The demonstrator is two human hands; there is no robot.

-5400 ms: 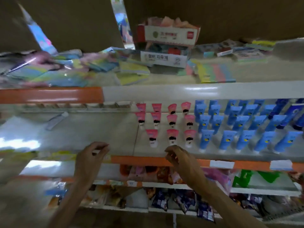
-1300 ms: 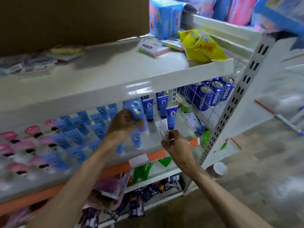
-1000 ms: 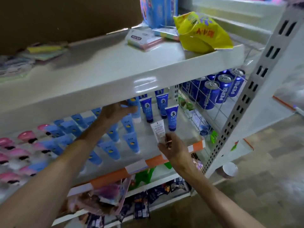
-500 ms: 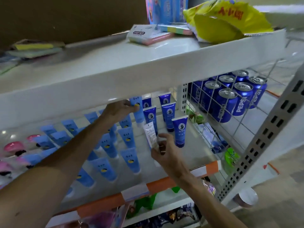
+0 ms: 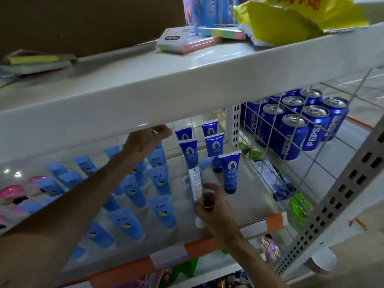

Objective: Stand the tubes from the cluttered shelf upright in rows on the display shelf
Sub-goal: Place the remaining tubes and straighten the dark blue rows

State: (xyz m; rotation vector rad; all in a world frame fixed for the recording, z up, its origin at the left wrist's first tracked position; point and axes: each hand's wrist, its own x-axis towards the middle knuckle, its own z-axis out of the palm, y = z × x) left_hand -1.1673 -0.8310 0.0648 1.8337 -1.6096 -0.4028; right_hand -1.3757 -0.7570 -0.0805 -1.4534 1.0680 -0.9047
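Just below centre, the right hand [image 5: 216,208] pinches a white tube [image 5: 195,185] upright over the display shelf [image 5: 255,197], in front of the dark-blue tubes [image 5: 230,173]. Higher up, the left hand [image 5: 145,142] reaches among the light-blue tubes [image 5: 162,210]; I cannot tell whether its fingers grip one.

Head view, close, facing down onto shelf [image 5: 256,199]

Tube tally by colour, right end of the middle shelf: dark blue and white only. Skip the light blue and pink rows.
dark blue tubes: 5, all standing cap-down on the shelf
white tube: 1, upright, pinched in the right hand
Total: 6
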